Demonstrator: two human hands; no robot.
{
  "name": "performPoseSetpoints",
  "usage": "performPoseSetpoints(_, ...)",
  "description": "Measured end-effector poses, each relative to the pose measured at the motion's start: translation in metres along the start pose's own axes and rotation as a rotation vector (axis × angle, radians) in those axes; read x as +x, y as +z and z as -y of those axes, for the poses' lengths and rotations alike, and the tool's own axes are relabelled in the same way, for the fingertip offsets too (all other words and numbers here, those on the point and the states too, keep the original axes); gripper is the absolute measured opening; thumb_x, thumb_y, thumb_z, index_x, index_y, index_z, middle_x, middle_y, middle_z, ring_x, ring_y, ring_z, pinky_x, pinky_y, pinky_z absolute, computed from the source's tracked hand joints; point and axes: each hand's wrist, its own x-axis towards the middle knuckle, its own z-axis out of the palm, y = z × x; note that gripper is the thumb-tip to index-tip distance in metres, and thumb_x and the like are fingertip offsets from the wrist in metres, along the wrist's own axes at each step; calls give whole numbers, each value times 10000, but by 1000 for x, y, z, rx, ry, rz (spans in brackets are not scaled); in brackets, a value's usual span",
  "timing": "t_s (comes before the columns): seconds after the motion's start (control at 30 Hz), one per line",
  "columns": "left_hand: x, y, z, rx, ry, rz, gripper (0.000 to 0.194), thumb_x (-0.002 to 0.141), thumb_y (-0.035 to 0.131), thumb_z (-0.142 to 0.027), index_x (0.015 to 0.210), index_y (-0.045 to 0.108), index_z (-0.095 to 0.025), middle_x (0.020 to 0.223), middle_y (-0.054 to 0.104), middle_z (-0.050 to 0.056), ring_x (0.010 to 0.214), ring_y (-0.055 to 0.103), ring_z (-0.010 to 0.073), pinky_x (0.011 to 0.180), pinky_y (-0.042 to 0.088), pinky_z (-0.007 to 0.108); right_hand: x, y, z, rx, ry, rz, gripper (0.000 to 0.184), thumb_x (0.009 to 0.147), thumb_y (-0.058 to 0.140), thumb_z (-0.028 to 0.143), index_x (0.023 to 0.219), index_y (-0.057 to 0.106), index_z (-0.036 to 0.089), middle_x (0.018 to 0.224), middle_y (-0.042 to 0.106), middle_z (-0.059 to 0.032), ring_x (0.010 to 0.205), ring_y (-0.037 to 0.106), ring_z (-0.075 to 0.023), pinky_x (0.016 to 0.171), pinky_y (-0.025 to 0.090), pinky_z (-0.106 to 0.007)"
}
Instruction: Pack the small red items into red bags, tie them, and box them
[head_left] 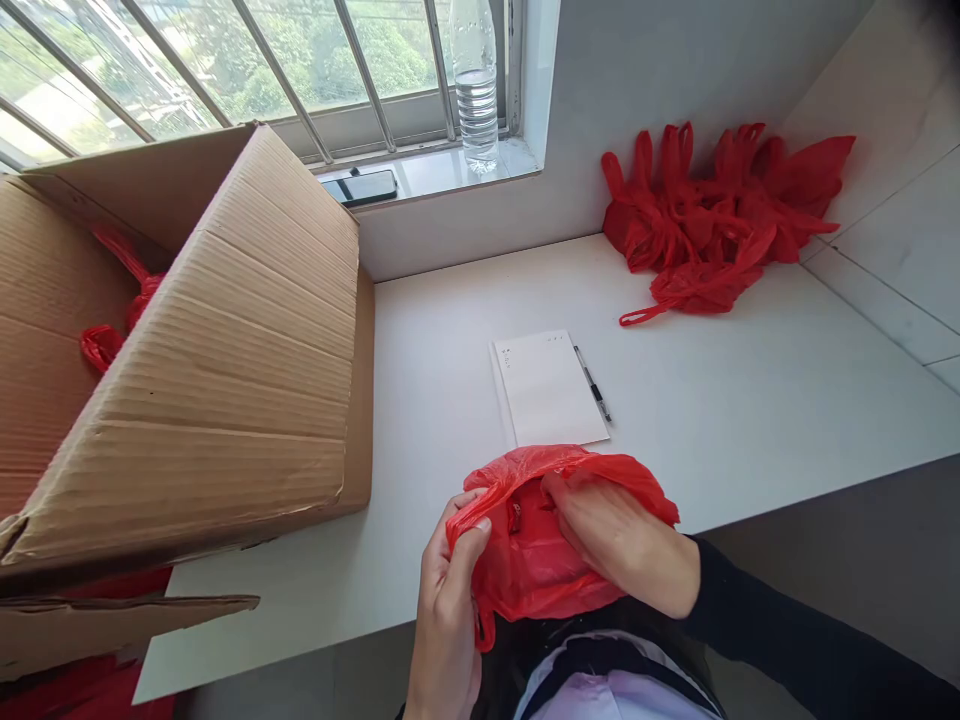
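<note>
A thin red plastic bag [547, 580] is spread wide at the table's near edge, its mouth facing up. My left hand [450, 570] pinches the bag's left rim between thumb and fingers. Inside the mouth is my right hand [607, 525], its fingertips partly hidden by red plastic, so what they touch is unclear. A small dark reddish item shows within the bag, too small to name. Just beyond the bag lies a white notebook [551, 385] with a few marks on its page, and a black pen [592, 385] rests along its right side.
A large open cardboard box [225, 350] with red bags in it stands at the left. Tied red bags [705, 220] are heaped at the table's back right corner. On the windowsill are a water bottle [477, 110] and a phone [360, 187]. The white table [750, 400] meets the wall.
</note>
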Motion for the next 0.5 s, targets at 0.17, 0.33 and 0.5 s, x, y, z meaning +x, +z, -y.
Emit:
performPoseSetpoints(0.17,-1,2,-1,8,39,-15,400,803,829,-383,1183,785,-265,1155,753,37,1060,688,244,804,566,261,32,-19,13,26,223,172,210,1007,446,231,1094,631,182,889,693,-78,805,695,-272,757,584,-433)
performPoseSetpoints(0.33,1,2,0,-14,49,42,375,814,823,-355,1175,787,-257,1194,744,48,1084,686,246,832,564,262,55,-27,17,173,365,222,189,989,430,215,829,530,223,747,657,12,638,638,-158,586,479,-275)
performPoseSetpoints(0.5,3,0,3,23,42,45,353,845,803,-383,1177,772,-269,1236,727,39,1096,668,228,715,544,212,53,-30,16,178,379,255,158,965,462,187,852,568,219,698,650,17,585,608,-164,560,439,-289)
